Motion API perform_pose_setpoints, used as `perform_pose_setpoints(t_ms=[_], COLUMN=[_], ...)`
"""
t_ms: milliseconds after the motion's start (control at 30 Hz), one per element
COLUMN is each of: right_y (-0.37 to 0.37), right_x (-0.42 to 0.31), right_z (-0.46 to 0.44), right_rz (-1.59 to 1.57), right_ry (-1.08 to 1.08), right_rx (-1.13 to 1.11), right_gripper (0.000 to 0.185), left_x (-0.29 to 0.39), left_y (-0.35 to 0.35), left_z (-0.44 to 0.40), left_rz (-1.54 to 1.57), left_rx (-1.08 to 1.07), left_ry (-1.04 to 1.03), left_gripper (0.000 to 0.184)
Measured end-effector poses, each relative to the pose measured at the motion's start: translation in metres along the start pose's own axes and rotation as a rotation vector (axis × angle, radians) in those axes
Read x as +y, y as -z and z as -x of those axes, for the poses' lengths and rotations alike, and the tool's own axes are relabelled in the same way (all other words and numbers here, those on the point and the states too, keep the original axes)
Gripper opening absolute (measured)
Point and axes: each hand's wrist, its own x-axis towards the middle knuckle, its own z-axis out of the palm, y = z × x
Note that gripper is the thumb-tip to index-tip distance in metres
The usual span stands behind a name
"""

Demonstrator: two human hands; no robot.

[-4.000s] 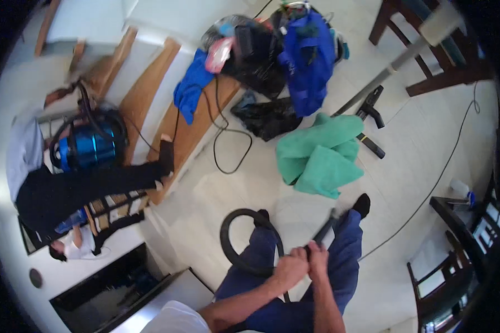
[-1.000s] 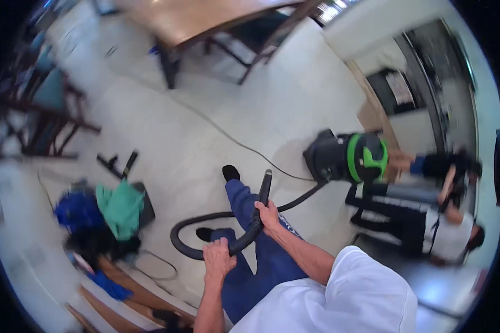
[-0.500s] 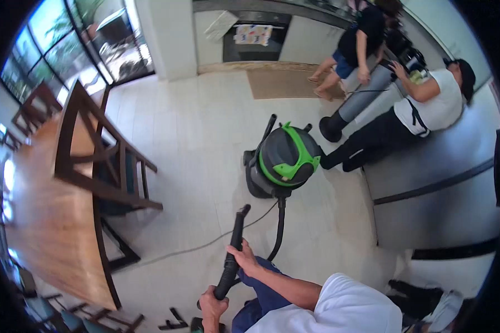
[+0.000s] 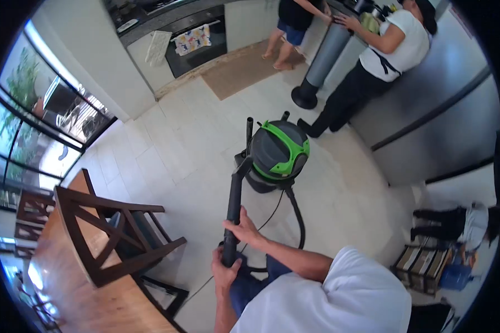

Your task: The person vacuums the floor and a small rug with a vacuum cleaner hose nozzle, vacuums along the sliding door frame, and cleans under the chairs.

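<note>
Head view; left hand (image 4: pixel 225 270), right hand (image 4: pixel 245 228) curled round black cylindrical tube (image 4: pixel 235 195); dome-topped vacuum (image 4: pixel 272 154); pale floor (image 4: pixel 186 139)

Glass doors (image 4: pixel 18 136): brightest area, far left; daylight pours in, washed out in patches.
Tabletop (image 4: pixel 103 294): hard white glare toward its left side.
Floor (image 4: pixel 189 139): pale, evenly lit, soft shadow around the vacuum cleaner (image 4: pixel 280 150).
Fridge (image 4: pixel 433 127): hazy bluish sheen, right.
White shirt (image 4: pixel 339 299): bright, soft-edged fold shadows.
Edges: black corners, straight lines bowed, small details smeared.
Middle: reasonably sharp.
</note>
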Motion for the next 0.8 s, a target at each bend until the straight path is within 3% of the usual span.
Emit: perform_pose_setpoints(t_ms=[100, 167, 200, 267, 300, 333, 400, 500, 600, 667, 733, 800], right_y=[-0.018, -0.040, -0.044, -0.028, -0.028, -0.021, 0.010, 0.085, 0.161, 0.192, 0.207, 0.223], right_x=[-0.031, -0.031, -0.038, -0.072, -0.073, -0.073, -0.068, -0.047, -0.062, -0.052, -0.040, -0.035], right_z=[-0.005, -0.019, -0.027, -0.033, -0.041, -0.054, -0.088, -0.167, -0.231, -0.266, -0.292, -0.309], right_rz=[-0.045, -0.142, -0.197, -0.160, -0.138, -0.158, 0.144, 0.472, 0.954, 0.943, 1.058, 0.958], right_ry=[0.064, 0.215, 0.334, 0.148, 0.126, 0.119, 0.238, 0.330, 0.231, -0.044, -0.133, -0.279], right_rx=[0.082, 0.139, 0.129, -0.088, -0.045, -0.018, 0.185, 0.692, 0.964, 0.822, 0.759, 0.713], right_gripper=[0.088, 0.100, 0.096, 0.086, 0.070, 0.070, 0.065, 0.069, 0.069, 0.070, 0.068, 0.062], left_x=[0.026, 0.022, 0.015, 0.029, 0.037, 0.045, 0.055, 0.053, 0.074, 0.108, 0.081, 0.096], left_y=[0.031, 0.047, 0.052, 0.067, 0.074, 0.079, 0.090, 0.109, 0.128, 0.143, 0.164, 0.167], left_z=[-0.060, -0.103, -0.125, -0.149, -0.161, -0.175, -0.205, -0.258, -0.310, -0.346, -0.401, -0.441], left_rz=[-0.061, -0.120, -0.071, -0.087, -0.076, -0.093, -0.068, -0.115, -0.019, -0.110, -0.226, -0.182], left_rx=[-0.123, -0.180, -0.226, -0.260, -0.250, -0.280, -0.212, -0.183, -0.147, -0.152, -0.095, -0.042], left_ry=[-0.067, -0.074, -0.040, -0.030, -0.027, -0.032, 0.031, -0.057, -0.036, 0.072, -0.087, -0.147], left_gripper=[0.068, 0.053, 0.047, 0.042, 0.036, 0.036, 0.033, 0.029, 0.030, 0.032, 0.032, 0.025])
